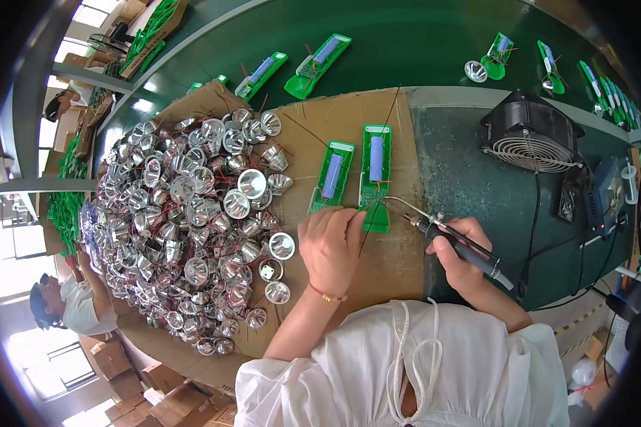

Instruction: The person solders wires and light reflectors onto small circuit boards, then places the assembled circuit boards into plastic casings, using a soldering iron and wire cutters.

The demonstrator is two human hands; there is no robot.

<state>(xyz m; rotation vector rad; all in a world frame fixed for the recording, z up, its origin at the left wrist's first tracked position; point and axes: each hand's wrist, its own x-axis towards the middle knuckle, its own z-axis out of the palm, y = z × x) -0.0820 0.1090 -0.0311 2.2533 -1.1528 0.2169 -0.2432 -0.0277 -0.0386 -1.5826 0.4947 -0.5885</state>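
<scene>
**Green board under the iron tip, both hands closed in**

Green board point(375, 186) is laid on the cardboard sheet point(335, 128), long axis running away from the person, with a blue cell mounted along that axis. Its near end lies just ahead of both hands, between them.

Right hand point(463, 249) is clenched round the black handle of the soldering iron point(449, 238). The iron is angled from lower right up to upper left; its thin metal tip is brought in to the board's near end from the right. Whether the tip is touching the board cannot be told.

Left hand point(330, 245) is held just left of the same end, fingers curled and pinched. A thin dark wire point(367, 235) is seen running down past the fingertips and looks pinched between them, though the grip itself is too small to confirm. The left fingertips are nearer the board end than the right hand's, which is kept back by the iron's length.

A second board point(332, 178) is laid parallel, just left of the first, not touched.

A heap of silver reflectors point(192, 213) with red leads is piled to the left; a few loose ones lie near the left wrist. A black fan point(530, 132) is set to the right, well apart, on the green bench point(406, 43).
</scene>
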